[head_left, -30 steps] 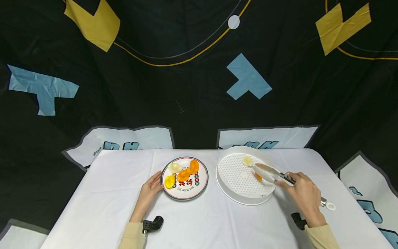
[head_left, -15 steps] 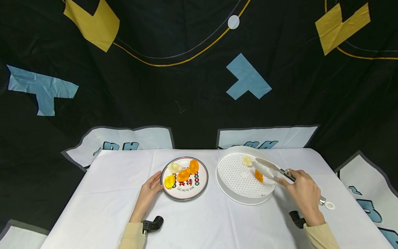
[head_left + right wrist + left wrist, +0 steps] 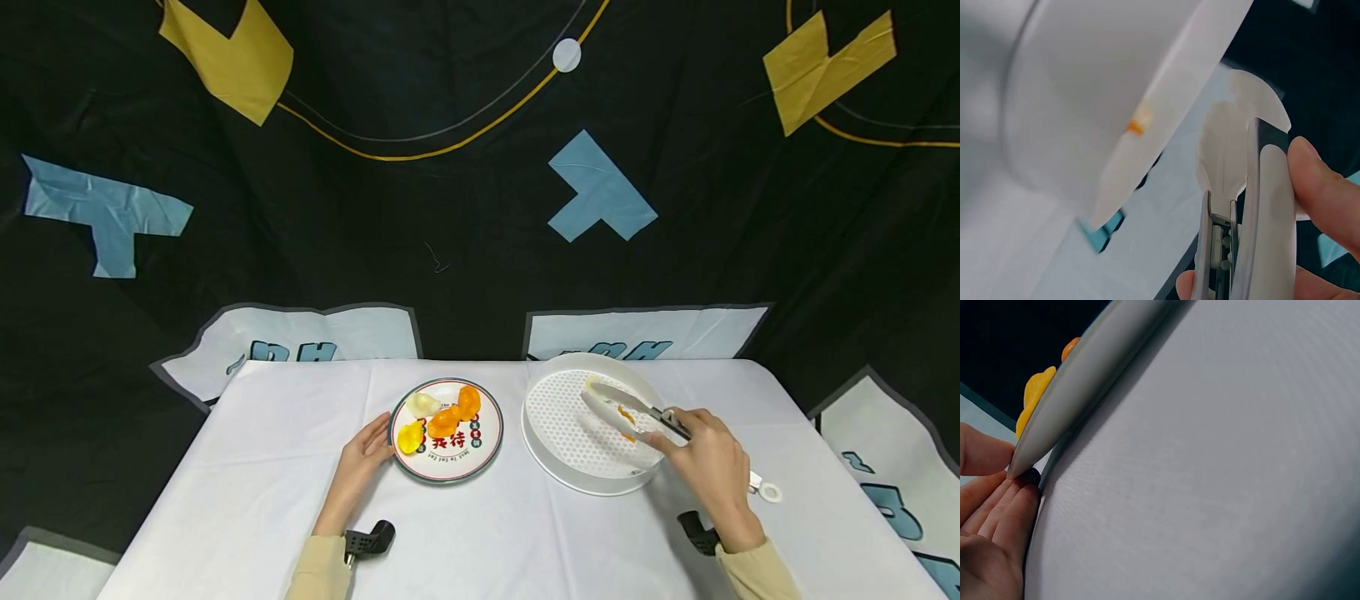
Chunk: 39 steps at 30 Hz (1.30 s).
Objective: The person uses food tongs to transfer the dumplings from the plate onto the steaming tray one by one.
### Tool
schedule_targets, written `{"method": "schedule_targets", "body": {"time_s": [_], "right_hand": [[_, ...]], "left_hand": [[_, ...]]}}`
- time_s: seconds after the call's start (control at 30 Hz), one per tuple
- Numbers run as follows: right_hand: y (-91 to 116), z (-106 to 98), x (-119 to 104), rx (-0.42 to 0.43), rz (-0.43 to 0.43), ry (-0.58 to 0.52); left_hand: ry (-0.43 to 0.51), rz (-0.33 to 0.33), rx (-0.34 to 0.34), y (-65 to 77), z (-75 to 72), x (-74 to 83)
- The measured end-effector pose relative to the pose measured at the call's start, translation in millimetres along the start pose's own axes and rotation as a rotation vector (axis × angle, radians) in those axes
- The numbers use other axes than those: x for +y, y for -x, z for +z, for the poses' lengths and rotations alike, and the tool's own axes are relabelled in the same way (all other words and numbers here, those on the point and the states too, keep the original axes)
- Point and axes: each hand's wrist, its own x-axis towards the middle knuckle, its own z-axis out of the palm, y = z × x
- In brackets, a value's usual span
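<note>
My left hand (image 3: 358, 468) pinches the rim of a round printed plate (image 3: 489, 447), thumb above and fingers below in the left wrist view. On the plate lie a pale piece (image 3: 423, 406), a yellow piece (image 3: 410, 437) and two orange pieces (image 3: 443, 422), all small, rounded and dumpling-like. My right hand (image 3: 707, 460) grips a pair of kitchen tongs (image 3: 1277, 219). The tongs reach into a white round steamer tray (image 3: 558, 442) with a perforated floor. Their tips are at a pale yellow piece (image 3: 594, 382); whether they grip it I cannot tell. An orange piece (image 3: 626, 413) is partly hidden behind the tongs.
A white cloth (image 3: 465, 542) covers the table, with plate and steamer tray side by side. The tray's raised wall (image 3: 577, 481) surrounds its floor. A black patterned curtain (image 3: 337, 233) hangs behind the table's far edge. A black camera (image 3: 369, 539) sits on my left wrist.
My right hand and the tongs have moved left, and the tips have shifted from beside the orange piece to the pale yellow one. The left hand and plate stay put.
</note>
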Motion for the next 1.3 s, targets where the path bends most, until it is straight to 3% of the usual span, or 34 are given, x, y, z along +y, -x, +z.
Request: {"method": "schedule_targets", "body": {"time_s": [0.27, 0.67, 1.3], "right_hand": [[0.4, 15.4, -33.9, 0.004, -0.082, -0.074], [0.9, 41.2, -80.7, -0.112, -0.133, -0.166], [-2.4, 87.0, -126.8, -0.200, -0.288, -0.166]], "left_hand": [[-0.004, -0.005, 0.005, 0.7, 0.3, 0.4], [-0.020, -0.014, 0.013, -0.2, 1.1, 0.5], [-0.007, -0.009, 0.000, 0.0, -1.1, 0.2]]}}
